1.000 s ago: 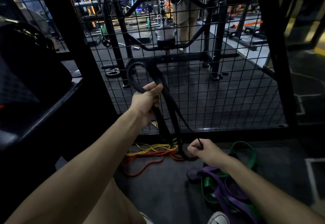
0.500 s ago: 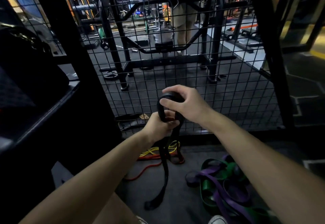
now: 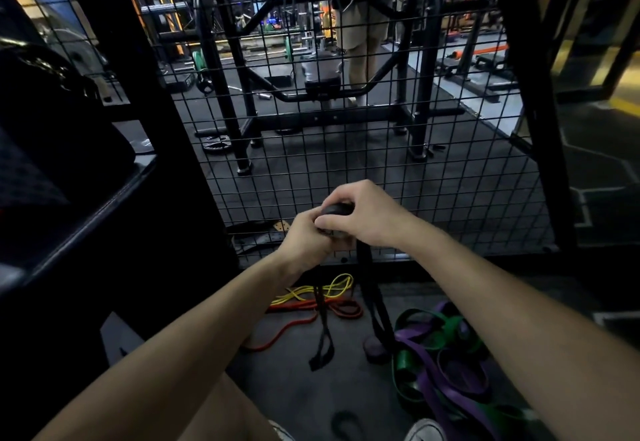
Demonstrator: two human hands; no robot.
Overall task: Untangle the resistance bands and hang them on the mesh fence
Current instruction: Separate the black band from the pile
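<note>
My left hand [image 3: 308, 239] and my right hand [image 3: 367, 213] meet in front of the black mesh fence [image 3: 450, 170], both gripping the folded top of a black resistance band [image 3: 372, 298]. Its loops hang down from my hands to the floor. On the floor below lie a yellow band [image 3: 311, 291], a red band [image 3: 294, 328], and a tangle of green band [image 3: 403, 362] and purple band [image 3: 446, 388].
A dark shelf unit [image 3: 86, 212] stands close at the left. A thick black post [image 3: 533, 94] frames the fence at the right. Behind the mesh are a squat rack [image 3: 242, 101] and a person's legs [image 3: 360, 56]. My shoe [image 3: 426, 430] is at the bottom edge.
My right hand rose from the floor to join my left hand on the black band. The band's big upper loop got folded down into both hands, and its loops now hang lower.
</note>
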